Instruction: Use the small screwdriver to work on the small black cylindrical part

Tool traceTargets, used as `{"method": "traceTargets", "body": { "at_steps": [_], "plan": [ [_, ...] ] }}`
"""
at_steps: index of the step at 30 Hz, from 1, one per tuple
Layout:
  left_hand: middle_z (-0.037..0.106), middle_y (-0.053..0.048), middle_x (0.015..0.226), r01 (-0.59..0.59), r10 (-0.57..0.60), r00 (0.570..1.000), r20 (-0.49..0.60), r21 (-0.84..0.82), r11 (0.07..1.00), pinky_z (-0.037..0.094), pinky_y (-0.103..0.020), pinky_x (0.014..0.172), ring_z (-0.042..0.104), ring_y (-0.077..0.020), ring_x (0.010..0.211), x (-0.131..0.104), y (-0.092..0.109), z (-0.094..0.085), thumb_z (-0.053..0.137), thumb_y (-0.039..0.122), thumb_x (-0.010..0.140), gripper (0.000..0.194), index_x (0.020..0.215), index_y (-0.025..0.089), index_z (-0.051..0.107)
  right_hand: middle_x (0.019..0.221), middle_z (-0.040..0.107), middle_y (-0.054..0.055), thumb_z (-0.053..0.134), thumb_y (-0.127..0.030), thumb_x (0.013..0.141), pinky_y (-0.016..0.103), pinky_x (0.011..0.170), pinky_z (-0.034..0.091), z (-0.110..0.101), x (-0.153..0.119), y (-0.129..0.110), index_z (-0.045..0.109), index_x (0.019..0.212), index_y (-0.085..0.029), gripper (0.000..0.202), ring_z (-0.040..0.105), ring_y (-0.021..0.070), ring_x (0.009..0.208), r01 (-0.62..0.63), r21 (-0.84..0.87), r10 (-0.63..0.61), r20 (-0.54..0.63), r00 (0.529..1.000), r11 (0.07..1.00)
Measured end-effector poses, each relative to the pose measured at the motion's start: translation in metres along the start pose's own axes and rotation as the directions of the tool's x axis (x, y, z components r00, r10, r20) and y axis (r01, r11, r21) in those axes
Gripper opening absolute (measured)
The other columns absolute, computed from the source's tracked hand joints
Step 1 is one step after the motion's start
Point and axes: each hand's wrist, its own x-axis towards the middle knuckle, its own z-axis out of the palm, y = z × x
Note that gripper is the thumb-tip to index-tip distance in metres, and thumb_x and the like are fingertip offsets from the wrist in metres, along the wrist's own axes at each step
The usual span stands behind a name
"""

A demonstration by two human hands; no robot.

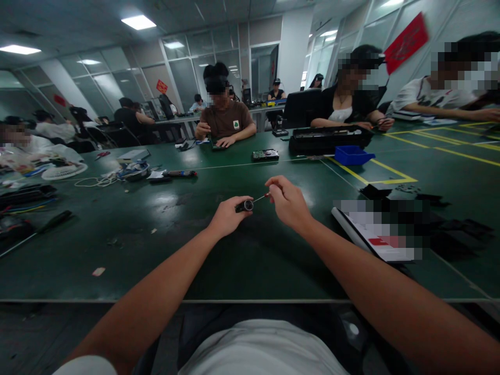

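Near the middle of the view, my left hand is closed around a small black cylindrical part, whose round end faces me. My right hand pinches the reddish handle of a thin screwdriver. The metal shaft points left, and its tip is at or close to the side of the black part; whether they touch is too small to tell. Both hands are above the green table.
A blue tray and a long black case lie at the back right, with a hard drive left of them. Papers lie right of my hands. Cables and tools lie left. People sit across the table.
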Motion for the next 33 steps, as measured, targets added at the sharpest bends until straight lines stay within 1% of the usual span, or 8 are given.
{"method": "traceTargets", "body": {
  "at_steps": [5, 9, 13, 18, 20, 25, 29, 33],
  "plan": [
    [0.072, -0.005, 0.12, -0.002, 0.002, 1.0, -0.001, -0.002, 1.0, 0.046, -0.039, 0.102, 0.064, -0.0242, 0.112, 0.001, -0.002, 0.001, 0.075, 0.023, 0.081, 0.043, 0.123, 0.024, 0.071, 0.079, 0.069, 0.003, 0.04, -0.042, 0.099, 0.036, 0.068, 0.042, 0.0, -0.001, -0.002, 0.063, 0.097, -0.025, 0.028, 0.064, 0.022, 0.073, 0.002, -0.023, -0.003, -0.01, 1.0, 1.0],
    [0.071, -0.005, 0.124, 0.011, -0.011, 1.0, -0.016, -0.035, 0.999, 0.044, -0.04, 0.107, 0.063, -0.0246, 0.118, 0.001, -0.002, 0.001, 0.075, 0.022, 0.081, 0.044, 0.125, 0.025, 0.07, 0.08, 0.067, 0.002, 0.049, -0.039, 0.095, 0.036, 0.07, 0.046, 0.006, 0.0, 0.002, 0.058, 0.103, -0.025, 0.019, 0.064, 0.0204, 0.074, -0.033, 0.129, 0.044, -0.085, 0.995, 0.991],
    [0.07, -0.003, 0.128, 0.027, -0.027, 1.0, -0.003, -0.064, 0.998, 0.04, -0.041, 0.113, 0.061, -0.0249, 0.125, 0.002, -0.003, 0.0, 0.073, 0.023, 0.082, 0.046, 0.128, 0.026, 0.069, 0.08, 0.067, 0.003, 0.054, -0.046, 0.092, 0.036, 0.073, 0.051, 0.013, 0.005, 0.013, 0.058, 0.089, -0.023, 0.023, 0.064, 0.0191, 0.076, -0.105, 0.336, 0.149, -0.108, 0.983, 0.936],
    [0.069, -0.003, 0.13, 0.021, -0.021, 1.0, -0.005, -0.067, 0.998, 0.038, -0.04, 0.115, 0.06, -0.0245, 0.127, 0.003, -0.005, -0.002, 0.073, 0.022, 0.083, 0.045, 0.128, 0.026, 0.069, 0.073, 0.062, 0.002, 0.051, -0.051, 0.092, 0.036, 0.063, 0.052, 0.016, 0.011, 0.024, 0.054, 0.081, -0.023, 0.03, 0.06, 0.0175, 0.063, -0.333, 0.539, 0.378, 0.029, 0.925, 0.774],
    [0.069, -0.003, 0.13, 0.018, -0.018, 1.0, -0.001, -0.065, 0.998, 0.038, -0.04, 0.115, 0.06, -0.0245, 0.127, 0.003, -0.005, -0.002, 0.073, 0.022, 0.083, 0.045, 0.128, 0.025, 0.069, 0.073, 0.062, 0.002, 0.052, -0.048, 0.092, 0.035, 0.062, 0.053, 0.015, 0.012, 0.024, 0.054, 0.081, -0.023, 0.028, 0.06, 0.017, 0.062, -0.338, 0.555, 0.401, 0.008, 0.916, 0.76],
    [0.069, -0.004, 0.13, 0.03, -0.03, 1.0, 0.002, -0.059, 0.998, 0.04, -0.041, 0.113, 0.06, -0.025, 0.125, 0.002, -0.003, -0.002, 0.073, 0.022, 0.082, 0.047, 0.128, 0.025, 0.069, 0.074, 0.064, 0.002, 0.05, -0.044, 0.094, 0.032, 0.062, 0.048, 0.013, 0.008, 0.016, 0.056, 0.086, -0.023, 0.023, 0.06, 0.0164, 0.065, -0.195, 0.421, 0.267, -0.119, 0.956, 0.886],
    [0.07, -0.005, 0.128, 0.038, -0.039, 0.999, -0.009, -0.039, 0.999, 0.042, -0.041, 0.111, 0.062, -0.0257, 0.122, 0.003, -0.002, -0.002, 0.074, 0.023, 0.082, 0.047, 0.128, 0.025, 0.069, 0.075, 0.065, 0.001, 0.049, -0.044, 0.096, 0.034, 0.067, 0.048, 0.013, 0.004, 0.014, 0.057, 0.089, -0.023, 0.024, 0.062, 0.0177, 0.069, -0.102, 0.294, 0.146, -0.133, 0.98, 0.95],
    [0.071, -0.006, 0.127, 0.049, -0.049, 0.999, -0.01, -0.027, 0.998, 0.043, -0.041, 0.109, 0.063, -0.0259, 0.12, 0.004, -0.003, -0.002, 0.075, 0.024, 0.082, 0.046, 0.128, 0.023, 0.069, 0.08, 0.069, 0.002, 0.048, -0.046, 0.097, 0.035, 0.07, 0.049, 0.013, 0.002, 0.013, 0.058, 0.092, -0.023, 0.025, 0.066, 0.0186, 0.074, -0.072, 0.261, 0.103, -0.108, 0.989, 0.963]
  ]
}}
